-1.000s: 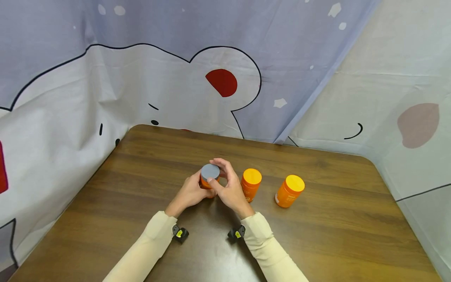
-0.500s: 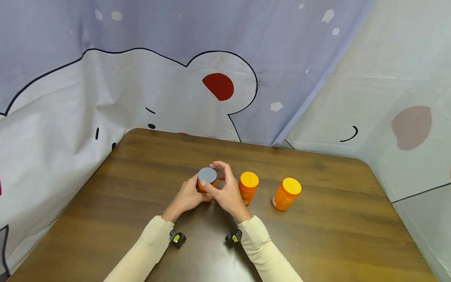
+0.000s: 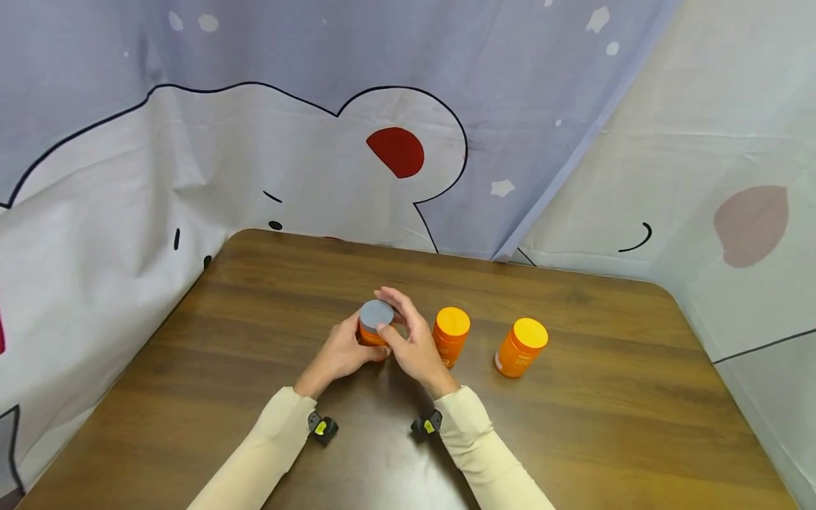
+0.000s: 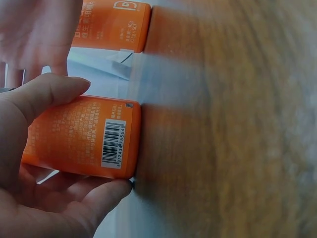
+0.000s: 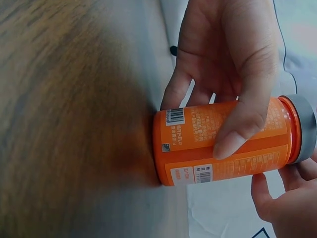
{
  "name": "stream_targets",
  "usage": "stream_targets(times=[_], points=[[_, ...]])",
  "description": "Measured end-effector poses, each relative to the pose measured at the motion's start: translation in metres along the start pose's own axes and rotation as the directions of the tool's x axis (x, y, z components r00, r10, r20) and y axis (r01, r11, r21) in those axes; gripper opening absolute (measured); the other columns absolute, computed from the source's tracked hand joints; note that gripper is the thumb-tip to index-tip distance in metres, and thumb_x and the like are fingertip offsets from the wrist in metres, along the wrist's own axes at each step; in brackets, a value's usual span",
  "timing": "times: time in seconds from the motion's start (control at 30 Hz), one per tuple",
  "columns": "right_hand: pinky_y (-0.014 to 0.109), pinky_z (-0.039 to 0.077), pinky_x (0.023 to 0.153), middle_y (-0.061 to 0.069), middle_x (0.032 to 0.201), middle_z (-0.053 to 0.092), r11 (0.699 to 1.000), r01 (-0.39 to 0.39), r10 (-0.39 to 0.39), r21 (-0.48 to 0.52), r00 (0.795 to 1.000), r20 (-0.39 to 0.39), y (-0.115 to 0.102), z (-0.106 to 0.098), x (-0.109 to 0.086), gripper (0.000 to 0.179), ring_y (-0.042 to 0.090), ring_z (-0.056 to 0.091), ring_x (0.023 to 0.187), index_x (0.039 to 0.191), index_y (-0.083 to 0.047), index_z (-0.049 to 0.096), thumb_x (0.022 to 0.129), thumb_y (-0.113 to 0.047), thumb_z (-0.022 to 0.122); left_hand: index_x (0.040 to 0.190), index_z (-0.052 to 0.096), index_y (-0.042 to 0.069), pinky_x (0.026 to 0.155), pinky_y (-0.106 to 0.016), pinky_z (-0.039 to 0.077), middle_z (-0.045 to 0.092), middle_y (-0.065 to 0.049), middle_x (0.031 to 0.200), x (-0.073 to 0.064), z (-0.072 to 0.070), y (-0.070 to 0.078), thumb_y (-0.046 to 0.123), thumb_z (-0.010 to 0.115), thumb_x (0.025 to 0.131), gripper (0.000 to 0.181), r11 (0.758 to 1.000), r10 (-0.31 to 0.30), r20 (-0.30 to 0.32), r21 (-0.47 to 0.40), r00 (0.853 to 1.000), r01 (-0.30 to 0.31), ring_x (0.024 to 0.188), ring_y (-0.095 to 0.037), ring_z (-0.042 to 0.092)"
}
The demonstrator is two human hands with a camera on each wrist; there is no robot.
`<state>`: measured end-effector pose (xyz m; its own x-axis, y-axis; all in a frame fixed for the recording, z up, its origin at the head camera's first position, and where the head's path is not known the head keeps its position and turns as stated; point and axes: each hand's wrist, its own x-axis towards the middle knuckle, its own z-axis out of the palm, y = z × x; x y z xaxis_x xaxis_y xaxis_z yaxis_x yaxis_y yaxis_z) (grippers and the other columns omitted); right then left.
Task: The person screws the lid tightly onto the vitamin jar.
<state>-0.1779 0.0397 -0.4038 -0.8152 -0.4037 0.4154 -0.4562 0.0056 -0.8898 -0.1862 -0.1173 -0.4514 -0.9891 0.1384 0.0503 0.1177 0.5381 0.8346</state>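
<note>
An orange pill bottle (image 3: 371,337) with a grey lid (image 3: 376,314) stands upright at the table's middle. My left hand (image 3: 341,351) grips its body from the left, the thumb across the printed label in the right wrist view. From the right, my right hand (image 3: 416,348) holds the lid, thumb at the near edge and fingers curved around the far side. A barcode label on the bottle (image 4: 86,136) faces the left wrist camera. The bottle's base is right at the tabletop, and the lid is on it in the right wrist view.
Two more orange bottles, with yellow lids, stand to the right: a nearer bottle (image 3: 449,343) close beside my right hand and a farther bottle (image 3: 518,354). All are on a brown wooden table (image 3: 605,397). A printed curtain (image 3: 306,163) hangs along the table's back and sides.
My right thumb has swung left along the lid's near edge and back to the right. The left hand keeps its grip, and the yellow-lidded bottles have not moved. The head view has shifted slightly.
</note>
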Motion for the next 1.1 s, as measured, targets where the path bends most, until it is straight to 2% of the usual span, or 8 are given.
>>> stream_targets(times=[0.23, 0.5, 0.83, 0.97, 1.1], points=[[0.049, 0.037, 0.094, 0.019, 0.13, 0.049, 1.0, 0.021, -0.021, -0.009, 1.0, -0.003, -0.003, -0.003, 0.002, 0.049, 0.034, 0.046, 0.117, 0.131, 0.005, 0.038, 0.084, 0.007, 0.054, 0.129, 0.046, 0.014, 0.081, -0.039, 0.047, 0.061, -0.007, 0.111, 0.0, -0.002, 0.004, 0.02, 0.078, 0.069, 0.069, 1.0, -0.005, 0.011, -0.019, 1.0, 0.006, 0.093, -0.021, 0.059], [0.05, 0.038, 0.092, 0.019, 0.125, 0.052, 1.0, 0.0, 0.0, -0.016, 1.0, -0.002, -0.003, -0.005, 0.002, 0.047, 0.035, 0.049, 0.113, 0.125, 0.008, 0.041, 0.083, 0.004, 0.06, 0.131, 0.045, 0.014, 0.084, -0.04, 0.047, 0.059, -0.007, 0.115, -0.001, -0.002, 0.003, 0.022, 0.078, 0.069, 0.071, 1.0, -0.019, 0.018, -0.015, 1.0, 0.02, 0.095, -0.021, 0.058], [0.055, 0.036, 0.091, 0.018, 0.123, 0.052, 0.998, -0.057, 0.055, -0.041, 0.997, -0.045, -0.005, -0.003, 0.001, 0.048, 0.031, 0.049, 0.112, 0.123, 0.005, 0.045, 0.082, -0.004, 0.066, 0.131, 0.044, 0.015, 0.086, -0.042, 0.046, 0.057, -0.006, 0.119, -0.001, 0.0, 0.001, 0.022, 0.077, 0.069, 0.071, 0.999, -0.035, 0.016, -0.015, 0.999, 0.036, 0.098, -0.021, 0.057], [0.055, 0.034, 0.092, 0.014, 0.123, 0.052, 0.993, -0.095, 0.091, -0.072, 0.994, -0.064, -0.006, -0.002, 0.0, 0.05, 0.028, 0.049, 0.113, 0.125, 0.001, 0.045, 0.082, -0.01, 0.068, 0.131, 0.044, 0.015, 0.086, -0.041, 0.046, 0.058, -0.006, 0.118, -0.001, 0.001, 0.001, 0.021, 0.077, 0.07, 0.07, 0.999, -0.031, 0.017, -0.012, 0.999, 0.032, 0.097, -0.021, 0.057], [0.054, 0.032, 0.096, 0.01, 0.128, 0.049, 0.993, -0.091, 0.087, -0.076, 0.995, -0.058, -0.008, -0.001, -0.001, 0.053, 0.028, 0.045, 0.117, 0.128, 0.0, 0.043, 0.082, -0.011, 0.068, 0.13, 0.045, 0.014, 0.084, -0.041, 0.047, 0.059, -0.007, 0.116, -0.001, 0.001, 0.0, 0.018, 0.076, 0.07, 0.067, 1.0, -0.025, 0.017, -0.013, 1.0, 0.025, 0.094, -0.021, 0.057]])
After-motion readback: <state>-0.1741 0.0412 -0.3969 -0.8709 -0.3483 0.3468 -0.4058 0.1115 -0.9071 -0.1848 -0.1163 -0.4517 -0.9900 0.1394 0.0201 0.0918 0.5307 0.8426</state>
